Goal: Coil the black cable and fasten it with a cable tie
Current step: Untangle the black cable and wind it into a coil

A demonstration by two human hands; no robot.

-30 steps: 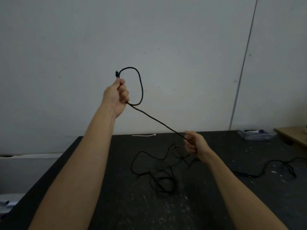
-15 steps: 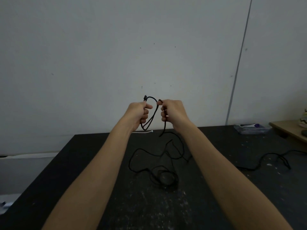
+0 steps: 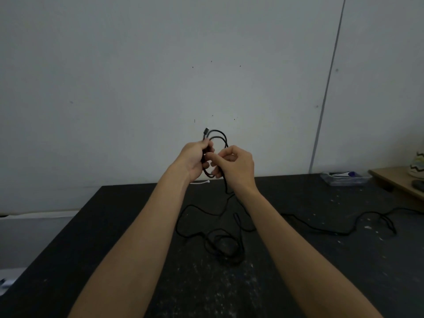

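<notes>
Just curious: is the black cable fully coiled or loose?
Mostly loose: the left hand grips two small loops of cable; the rest sprawls on the table.

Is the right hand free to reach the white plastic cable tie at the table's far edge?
Probably not yet: the right hand pinches the thin black cable that the left hand grips in loops. The white plastic cable tie lies uncovered at the black table's far edge; nothing else blocks it.

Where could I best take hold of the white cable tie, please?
Probably pinch the cable tie near its right end from above: it lies flat and crosswise at the table's far edge, and its left part is hidden behind the left hand, which grips the black cable.
</notes>
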